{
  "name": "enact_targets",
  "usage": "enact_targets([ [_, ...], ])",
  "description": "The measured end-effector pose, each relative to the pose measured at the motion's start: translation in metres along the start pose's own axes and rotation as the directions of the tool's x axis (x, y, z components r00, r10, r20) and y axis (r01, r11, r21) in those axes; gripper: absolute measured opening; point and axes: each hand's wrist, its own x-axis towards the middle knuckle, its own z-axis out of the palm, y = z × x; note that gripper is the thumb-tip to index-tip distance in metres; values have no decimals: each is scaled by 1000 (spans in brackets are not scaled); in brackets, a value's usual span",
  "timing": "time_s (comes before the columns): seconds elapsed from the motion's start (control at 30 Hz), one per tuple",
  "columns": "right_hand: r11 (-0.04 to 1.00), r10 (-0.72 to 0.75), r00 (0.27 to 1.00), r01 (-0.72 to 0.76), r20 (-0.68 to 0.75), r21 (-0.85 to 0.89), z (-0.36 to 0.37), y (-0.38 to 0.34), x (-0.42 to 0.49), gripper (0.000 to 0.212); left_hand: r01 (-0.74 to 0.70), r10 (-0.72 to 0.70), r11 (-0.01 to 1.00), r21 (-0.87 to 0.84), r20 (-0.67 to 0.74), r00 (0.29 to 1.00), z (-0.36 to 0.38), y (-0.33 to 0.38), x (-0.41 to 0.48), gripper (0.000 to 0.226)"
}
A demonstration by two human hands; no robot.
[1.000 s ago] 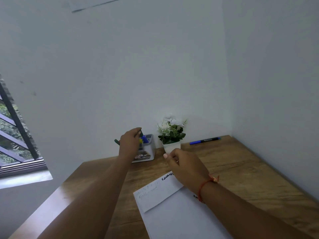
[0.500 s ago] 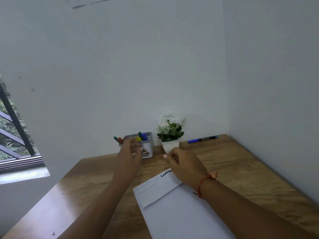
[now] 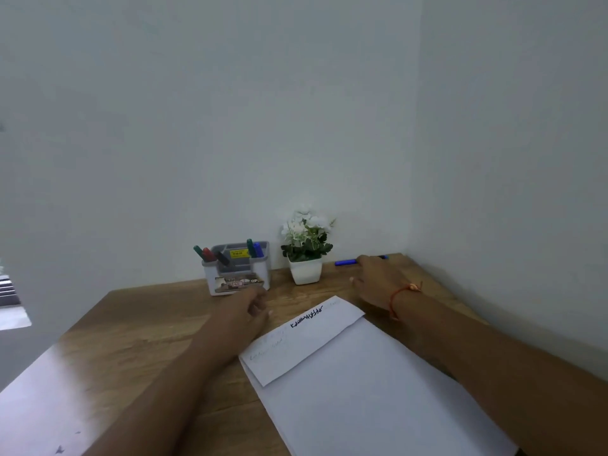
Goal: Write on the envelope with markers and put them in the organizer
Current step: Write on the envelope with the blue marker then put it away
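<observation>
A white envelope [image 3: 306, 337] with dark scribbled writing lies on a larger white sheet [image 3: 378, 396] on the wooden desk [image 3: 138, 327]. The grey organizer [image 3: 237, 269] stands at the back wall and holds several markers, green, red, black and blue. A blue marker [image 3: 345, 262] lies along the wall at the back right. My right hand [image 3: 378, 281] reaches over it, fingertips touching its right part, fingers apart. My left hand [image 3: 246, 311] hovers low over the desk in front of the organizer, holding nothing.
A small white pot with white flowers [image 3: 306, 248] stands between the organizer and the blue marker. Walls close the desk at the back and right. A window [image 3: 8, 291] shows at the left edge.
My left hand has let go of a marker in the organizer and drawn back toward the envelope. My right hand left the envelope and reached to the blue marker at the back right.
</observation>
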Motion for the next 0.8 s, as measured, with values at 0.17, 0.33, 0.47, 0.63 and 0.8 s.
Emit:
enact_targets([
  [0.17,987,-17,995,33,102,-158,11,19,33,59,-15,15,1000,24,2,1000,0,-3,5,38],
  [0.33,984,-10,990,35,143,-172,18,22,65,63,-7,7,998,57,-1,1000,0,-4,9,40],
  [0.47,973,-10,992,39,128,-229,27,23,80,56,-21,22,997,69,-10,1000,1,-5,9,43],
  [0.63,934,-43,996,70,82,-351,26,27,79,45,-11,11,997,70,0,1000,0,-1,8,45],
  [0.8,939,-90,992,112,83,-325,24,33,69,32,-8,7,998,60,18,1000,-2,0,7,43],
])
